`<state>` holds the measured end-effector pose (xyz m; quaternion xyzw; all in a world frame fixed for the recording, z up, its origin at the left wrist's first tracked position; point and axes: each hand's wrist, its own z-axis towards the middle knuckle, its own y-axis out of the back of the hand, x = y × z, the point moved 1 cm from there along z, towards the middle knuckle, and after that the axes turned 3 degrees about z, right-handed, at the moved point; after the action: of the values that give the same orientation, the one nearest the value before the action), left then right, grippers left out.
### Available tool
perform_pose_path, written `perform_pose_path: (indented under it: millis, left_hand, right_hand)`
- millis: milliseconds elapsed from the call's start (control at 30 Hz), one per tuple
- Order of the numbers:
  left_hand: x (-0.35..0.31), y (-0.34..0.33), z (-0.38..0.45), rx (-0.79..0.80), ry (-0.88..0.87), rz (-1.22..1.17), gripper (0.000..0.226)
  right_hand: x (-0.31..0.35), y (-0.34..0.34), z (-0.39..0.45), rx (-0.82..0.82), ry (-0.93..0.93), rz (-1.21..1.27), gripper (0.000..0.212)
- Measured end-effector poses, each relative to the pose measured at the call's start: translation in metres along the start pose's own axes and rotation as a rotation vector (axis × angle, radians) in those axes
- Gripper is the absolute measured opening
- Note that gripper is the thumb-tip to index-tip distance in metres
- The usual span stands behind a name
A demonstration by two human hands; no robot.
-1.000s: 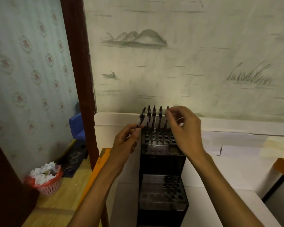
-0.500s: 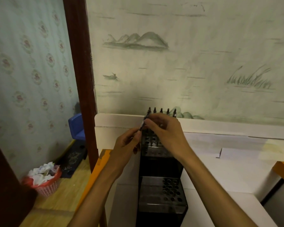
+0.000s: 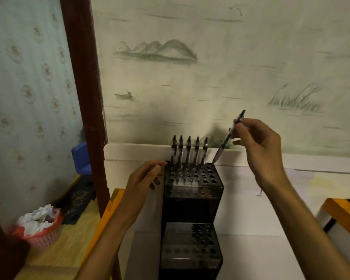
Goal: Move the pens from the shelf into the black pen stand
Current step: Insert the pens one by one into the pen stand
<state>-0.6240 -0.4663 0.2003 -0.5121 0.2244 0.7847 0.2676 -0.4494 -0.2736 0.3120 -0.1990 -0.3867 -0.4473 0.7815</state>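
A black two-tier pen stand (image 3: 192,196) with rows of round holes stands on the white surface in front of me. Several dark pens (image 3: 188,150) stand upright in the back rows of its upper tier. My right hand (image 3: 261,150) pinches one more dark pen (image 3: 227,138), which is tilted, its tip just above the upper tier's back right corner. My left hand (image 3: 143,178) rests against the stand's upper left edge with relaxed fingers and holds nothing.
A white ledge (image 3: 133,152) runs along the painted wall behind the stand. A brown door post (image 3: 83,77) rises at the left, with a blue chair (image 3: 81,156) and a red basket of crumpled paper (image 3: 38,227) on the floor beyond. An orange edge (image 3: 341,213) shows at the right.
The pen that my left hand held has passed to my right hand, which has swung out to the right and up with it. My left hand now rests on the stand.
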Motion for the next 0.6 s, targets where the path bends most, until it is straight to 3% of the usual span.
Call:
perform_pose_path:
  millis: [600]
  left_hand:
    - [0.007, 0.0, 0.005, -0.02, -0.039, 0.055, 0.022]
  right_hand:
    - [-0.047, -0.02, 0.004, 0.095, -0.034, -0.222, 0.016]
